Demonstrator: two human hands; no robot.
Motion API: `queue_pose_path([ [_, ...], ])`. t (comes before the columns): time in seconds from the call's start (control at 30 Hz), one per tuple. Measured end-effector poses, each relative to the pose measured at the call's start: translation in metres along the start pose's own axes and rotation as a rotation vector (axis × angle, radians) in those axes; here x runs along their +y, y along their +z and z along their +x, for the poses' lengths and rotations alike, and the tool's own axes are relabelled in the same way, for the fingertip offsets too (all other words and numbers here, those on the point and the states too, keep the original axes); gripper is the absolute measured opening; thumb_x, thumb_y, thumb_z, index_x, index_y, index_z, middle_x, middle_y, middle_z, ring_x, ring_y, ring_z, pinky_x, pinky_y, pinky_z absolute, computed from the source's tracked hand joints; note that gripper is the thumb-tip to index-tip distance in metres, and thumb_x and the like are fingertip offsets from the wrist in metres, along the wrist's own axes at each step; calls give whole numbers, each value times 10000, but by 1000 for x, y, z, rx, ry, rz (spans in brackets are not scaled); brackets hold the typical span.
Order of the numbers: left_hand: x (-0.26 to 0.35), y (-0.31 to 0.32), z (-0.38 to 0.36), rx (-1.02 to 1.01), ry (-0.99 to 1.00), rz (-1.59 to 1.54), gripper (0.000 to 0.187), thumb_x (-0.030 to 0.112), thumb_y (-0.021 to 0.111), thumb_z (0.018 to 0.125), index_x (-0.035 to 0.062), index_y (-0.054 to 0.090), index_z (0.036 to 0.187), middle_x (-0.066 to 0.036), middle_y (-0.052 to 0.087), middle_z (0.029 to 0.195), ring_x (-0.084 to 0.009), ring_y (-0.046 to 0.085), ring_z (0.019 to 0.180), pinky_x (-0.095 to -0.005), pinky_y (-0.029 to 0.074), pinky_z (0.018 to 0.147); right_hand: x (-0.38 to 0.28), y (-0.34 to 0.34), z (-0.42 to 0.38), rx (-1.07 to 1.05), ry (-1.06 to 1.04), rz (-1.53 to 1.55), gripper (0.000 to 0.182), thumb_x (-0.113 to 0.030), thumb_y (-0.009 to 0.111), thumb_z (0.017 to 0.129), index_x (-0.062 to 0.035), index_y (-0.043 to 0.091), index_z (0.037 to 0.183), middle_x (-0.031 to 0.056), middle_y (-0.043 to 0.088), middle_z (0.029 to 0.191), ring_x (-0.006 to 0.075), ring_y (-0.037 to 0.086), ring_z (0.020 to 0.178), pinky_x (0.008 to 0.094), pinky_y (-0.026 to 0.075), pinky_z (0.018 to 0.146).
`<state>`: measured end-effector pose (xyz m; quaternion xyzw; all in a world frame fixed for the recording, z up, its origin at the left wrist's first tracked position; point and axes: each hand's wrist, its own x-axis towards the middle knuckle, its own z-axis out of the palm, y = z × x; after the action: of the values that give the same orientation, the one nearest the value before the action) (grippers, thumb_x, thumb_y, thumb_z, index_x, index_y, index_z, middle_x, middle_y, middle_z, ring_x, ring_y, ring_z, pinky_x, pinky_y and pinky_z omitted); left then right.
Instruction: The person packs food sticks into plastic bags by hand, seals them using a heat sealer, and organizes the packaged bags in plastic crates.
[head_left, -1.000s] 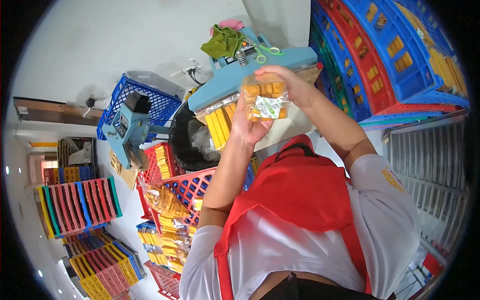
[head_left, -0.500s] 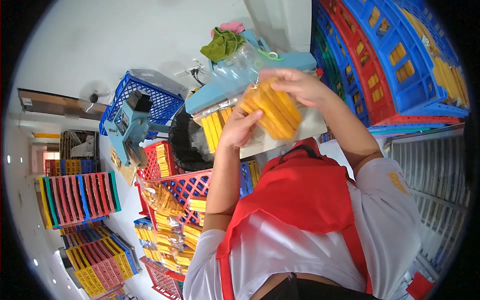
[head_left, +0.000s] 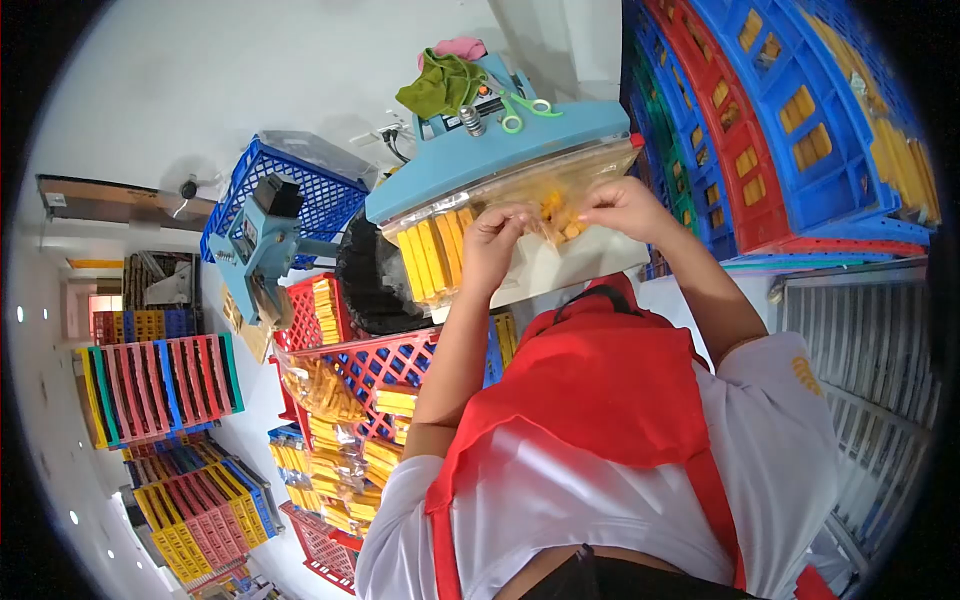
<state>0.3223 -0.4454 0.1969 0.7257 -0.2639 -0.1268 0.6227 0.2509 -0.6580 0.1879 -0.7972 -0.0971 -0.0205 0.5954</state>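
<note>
A clear plastic bag with yellow-orange sticks (head_left: 560, 218) is held between both hands at the front of a light-blue sealing machine (head_left: 500, 158). My left hand (head_left: 496, 246) pinches the bag's left edge, fingers closed. My right hand (head_left: 626, 208) has its fingers closed on the right side of the bag. To the left of my left hand, bagged yellow sticks (head_left: 430, 255) lie in a row on the machine's pale shelf (head_left: 530, 272). Green-handled scissors (head_left: 513, 112) rest on top of the machine, beside a metal spring-like part (head_left: 471, 120).
Stacked blue and red crates (head_left: 745, 130) stand at the right. A black-lined bin (head_left: 368, 275) is left of the shelf. Red crates (head_left: 390, 365) with bagged sticks sit below it. A second blue machine (head_left: 265, 250) and a blue basket (head_left: 325, 190) are further left.
The bag of sticks has gone from being held up in front of me to hanging lower at the machine's front edge. Both hands have moved apart, and the scissors and machine top now show.
</note>
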Motion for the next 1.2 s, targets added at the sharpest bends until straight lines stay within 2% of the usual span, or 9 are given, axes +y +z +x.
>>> queue_pose_path([
  [0.27, -14, 10, 13, -105, -421, -577, 86, 107, 490, 840, 35, 537, 843, -6, 553, 764, -108, 534, 716, -241, 435, 673, -9, 13, 11, 100, 217, 390, 116, -79, 600, 753, 7, 612, 829, 5, 560, 750, 78, 515, 662, 202, 405, 594],
  [0.4, 8, 25, 12, -11, -307, -701, 218, 22, 513, 805, 6, 486, 1021, -39, 557, 877, -101, 524, 759, -214, 425, 694, 2, 12, 21, 195, 141, 444, 105, -82, 592, 761, 2, 614, 820, 26, 584, 806, 89, 535, 729, 213, 430, 614],
  [0.53, -7, 28, 18, 55, -230, -493, 217, -22, 517, 783, 19, 478, 992, -38, 564, 832, -96, 529, 725, -195, 425, 665, 3, 13, 24, 123, 260, 565, 98, -63, 597, 752, 10, 601, 818, 31, 582, 770, 89, 522, 664, 211, 419, 577],
  [0.73, -18, 35, 18, 248, -358, -856, 138, -53, 514, 773, 57, 487, 853, -19, 563, 719, -68, 508, 619, -165, 403, 589, 14, 18, 26, 321, 231, 659, 90, 17, 588, 735, -29, 515, 759, 45, 576, 729, 89, 546, 630, 215, 447, 578],
  [0.87, -20, 32, 15, 192, -57, -408, 139, -60, 483, 770, 47, 569, 744, -21, 568, 730, -97, 514, 675, -202, 407, 620, 18, 16, 23, 339, 175, 631, 132, 19, 588, 734, -55, 480, 759, 45, 572, 725, 86, 545, 660, 202, 434, 604],
  [0.93, 0, 19, 18, -105, 238, 240, 182, -39, 489, 761, 28, 615, 874, -22, 592, 793, -91, 521, 753, -215, 412, 676, 20, 17, 22, 347, 144, 575, 138, 19, 588, 734, -59, 478, 762, 44, 572, 727, 84, 543, 671, 198, 428, 616],
  [1.03, 6, 16, 23, -273, -65, -8, 251, -13, 513, 750, 41, 609, 976, -30, 611, 838, -79, 524, 732, -209, 420, 672, 9, 21, 23, 300, 122, 611, 133, -6, 593, 741, -40, 509, 838, 23, 567, 725, 79, 534, 689, 194, 415, 646],
  [1.13, 0, 15, 25, -275, -166, 4, 219, 22, 540, 781, 32, 602, 991, -8, 596, 902, -46, 494, 729, -195, 423, 656, 5, 25, 18, 400, 146, 598, 131, -45, 586, 759, -14, 555, 882, 2, 566, 732, 69, 517, 693, 196, 408, 655],
  [1.2, -5, 18, 24, -273, -167, 40, 221, 29, 547, 780, 31, 601, 994, -5, 597, 879, -47, 497, 726, -190, 423, 642, 20, 21, 8, 102, 217, 359, 131, -81, 580, 773, -2, 593, 876, -5, 571, 746, 64, 507, 703, 195, 404, 674],
])
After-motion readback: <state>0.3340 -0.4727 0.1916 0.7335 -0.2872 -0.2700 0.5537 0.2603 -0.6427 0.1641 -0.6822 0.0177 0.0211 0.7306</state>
